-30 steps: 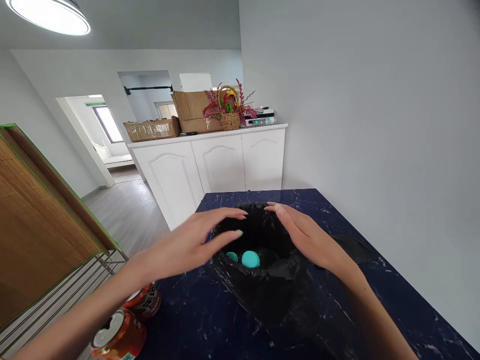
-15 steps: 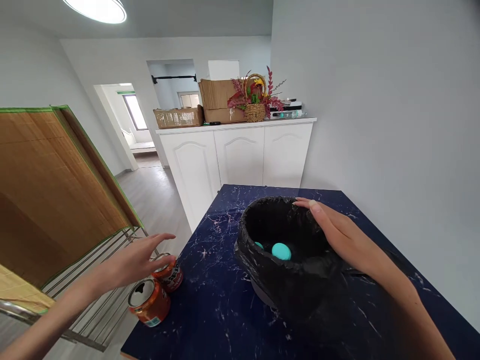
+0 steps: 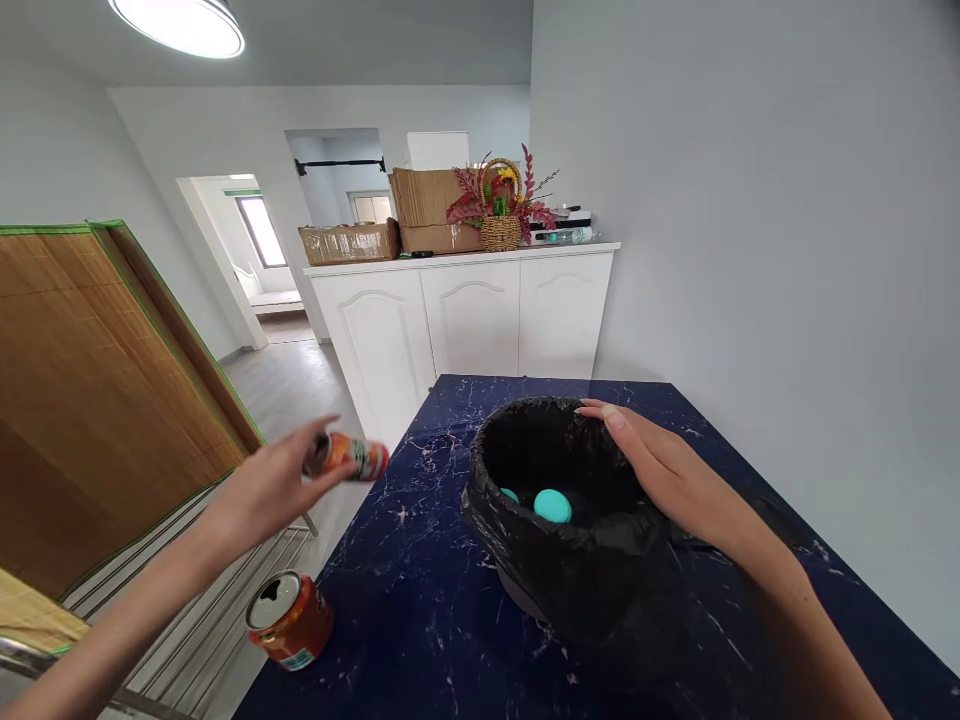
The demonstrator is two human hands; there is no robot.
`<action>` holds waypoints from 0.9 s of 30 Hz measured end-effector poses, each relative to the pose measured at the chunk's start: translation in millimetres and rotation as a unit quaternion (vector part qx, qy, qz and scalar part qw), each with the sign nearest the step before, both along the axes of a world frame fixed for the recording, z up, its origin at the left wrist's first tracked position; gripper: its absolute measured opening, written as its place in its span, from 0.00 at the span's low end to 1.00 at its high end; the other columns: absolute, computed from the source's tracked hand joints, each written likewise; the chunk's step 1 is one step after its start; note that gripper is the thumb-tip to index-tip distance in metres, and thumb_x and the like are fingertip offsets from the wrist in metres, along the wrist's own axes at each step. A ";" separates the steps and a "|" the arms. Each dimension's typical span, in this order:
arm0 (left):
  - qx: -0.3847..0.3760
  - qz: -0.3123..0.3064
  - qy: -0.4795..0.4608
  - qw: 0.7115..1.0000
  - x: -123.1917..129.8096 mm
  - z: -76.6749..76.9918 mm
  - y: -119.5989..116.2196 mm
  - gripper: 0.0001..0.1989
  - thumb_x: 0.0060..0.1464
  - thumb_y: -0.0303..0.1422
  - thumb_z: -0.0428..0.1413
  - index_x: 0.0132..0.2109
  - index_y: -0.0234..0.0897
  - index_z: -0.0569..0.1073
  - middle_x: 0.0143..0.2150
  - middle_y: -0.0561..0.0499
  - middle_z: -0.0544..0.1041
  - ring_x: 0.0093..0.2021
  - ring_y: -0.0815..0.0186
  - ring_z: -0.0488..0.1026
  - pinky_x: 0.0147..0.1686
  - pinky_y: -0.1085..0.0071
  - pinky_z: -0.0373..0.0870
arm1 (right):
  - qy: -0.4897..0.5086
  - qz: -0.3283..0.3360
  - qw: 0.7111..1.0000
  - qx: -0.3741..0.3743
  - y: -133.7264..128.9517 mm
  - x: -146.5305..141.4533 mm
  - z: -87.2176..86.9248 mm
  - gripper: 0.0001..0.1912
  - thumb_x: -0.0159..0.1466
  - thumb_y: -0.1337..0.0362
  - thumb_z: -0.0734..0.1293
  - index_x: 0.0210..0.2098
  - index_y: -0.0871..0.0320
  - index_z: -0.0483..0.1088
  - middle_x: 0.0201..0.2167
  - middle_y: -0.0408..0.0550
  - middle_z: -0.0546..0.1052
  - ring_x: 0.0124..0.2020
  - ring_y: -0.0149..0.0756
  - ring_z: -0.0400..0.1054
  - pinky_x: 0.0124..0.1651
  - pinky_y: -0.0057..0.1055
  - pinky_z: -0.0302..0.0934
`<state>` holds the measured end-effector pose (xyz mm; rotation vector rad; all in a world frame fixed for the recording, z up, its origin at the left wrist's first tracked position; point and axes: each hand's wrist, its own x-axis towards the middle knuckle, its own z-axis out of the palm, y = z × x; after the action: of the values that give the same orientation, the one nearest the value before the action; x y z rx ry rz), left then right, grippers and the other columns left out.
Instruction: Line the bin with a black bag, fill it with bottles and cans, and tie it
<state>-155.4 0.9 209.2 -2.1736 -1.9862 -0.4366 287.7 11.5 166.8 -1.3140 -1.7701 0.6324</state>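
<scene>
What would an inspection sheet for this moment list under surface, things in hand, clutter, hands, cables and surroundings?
Surface: dark blue marbled table, set against a grey wall.
Things in hand: orange can held tipped on its side above the table's left edge; bin with black liner on the table, teal objects inside.
Clutter: second orange can upright, opened, at the near left edge.
Hands: left hand grips the tipped can; right hand rests on the liner's rim.
Cables: nothing seen.
Surroundings: white cabinet with cardboard boxes and a flower basket; bamboo mat on a metal rack at left; ceiling light on.
</scene>
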 end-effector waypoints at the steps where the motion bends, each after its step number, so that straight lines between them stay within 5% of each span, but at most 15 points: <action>1: 0.055 0.001 -0.028 0.998 14.9 17.7 -3.0 0.40 0.62 0.61 0.51 0.69 0.39 0.68 0.44 0.46 0.84 0.41 0.52 0.83 0.37 0.63 0.77 | 0.003 0.002 1.000 0.005 0.7 0.6 -0.6 0.31 0.75 0.36 0.53 0.66 0.39 0.72 0.72 0.39 0.69 0.75 0.53 0.58 0.78 0.59 0.49; 4: 0.144 -0.053 -0.129 0.980 66.4 62.6 -15.9 0.34 0.63 0.59 0.55 0.67 0.44 0.68 0.53 0.44 0.83 0.44 0.54 0.84 0.38 0.64 0.79 | 0.008 0.009 1.000 0.017 2.9 2.4 -2.5 0.30 0.75 0.37 0.54 0.66 0.40 0.72 0.71 0.39 0.69 0.75 0.53 0.59 0.78 0.60 0.49; 7: 0.132 -0.138 -0.155 0.969 115.0 81.5 -23.5 0.32 0.63 0.56 0.58 0.66 0.45 0.68 0.55 0.43 0.82 0.45 0.55 0.84 0.35 0.67 0.79 | 0.009 0.009 1.000 0.009 3.7 3.2 -2.7 0.31 0.75 0.36 0.55 0.67 0.41 0.71 0.72 0.40 0.69 0.75 0.52 0.59 0.78 0.58 0.49; 10: 0.081 -0.207 -0.101 0.970 153.1 74.6 -17.4 0.32 0.64 0.54 0.59 0.67 0.42 0.68 0.54 0.43 0.83 0.44 0.56 0.84 0.38 0.65 0.80 | 0.010 0.006 1.000 0.004 2.4 2.2 0.2 0.33 0.75 0.35 0.54 0.68 0.43 0.70 0.72 0.41 0.69 0.75 0.50 0.59 0.79 0.55 0.48; 15: -0.038 -0.264 -0.011 0.964 189.6 42.2 8.2 0.35 0.67 0.51 0.56 0.74 0.42 0.60 0.64 0.38 0.78 0.51 0.49 0.83 0.48 0.55 0.80 | 0.008 0.016 1.000 0.008 -0.5 0.5 6.4 0.34 0.75 0.35 0.53 0.68 0.43 0.70 0.72 0.42 0.69 0.75 0.53 0.59 0.77 0.56 0.51; 21: -0.024 -0.258 -0.013 0.966 167.0 36.8 8.6 0.36 0.69 0.56 0.52 0.75 0.46 0.58 0.73 0.39 0.69 0.65 0.47 0.75 0.61 0.51 0.74 | 0.002 0.023 1.000 0.006 2.8 3.2 5.0 0.33 0.75 0.35 0.54 0.69 0.41 0.69 0.72 0.39 0.68 0.75 0.51 0.58 0.78 0.57 0.49; 27: -0.037 -0.151 -0.006 0.988 73.4 25.3 -12.2 0.33 0.67 0.58 0.52 0.71 0.48 0.67 0.70 0.43 0.73 0.63 0.47 0.76 0.63 0.51 0.73 | 0.001 0.018 1.000 0.002 3.7 3.1 4.0 0.32 0.74 0.35 0.54 0.67 0.39 0.71 0.72 0.38 0.69 0.75 0.52 0.58 0.78 0.56 0.50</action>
<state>-82.1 -11.3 234.5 -2.5358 -1.7060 -0.4210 290.7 15.2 170.8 -1.2817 -1.7955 0.6497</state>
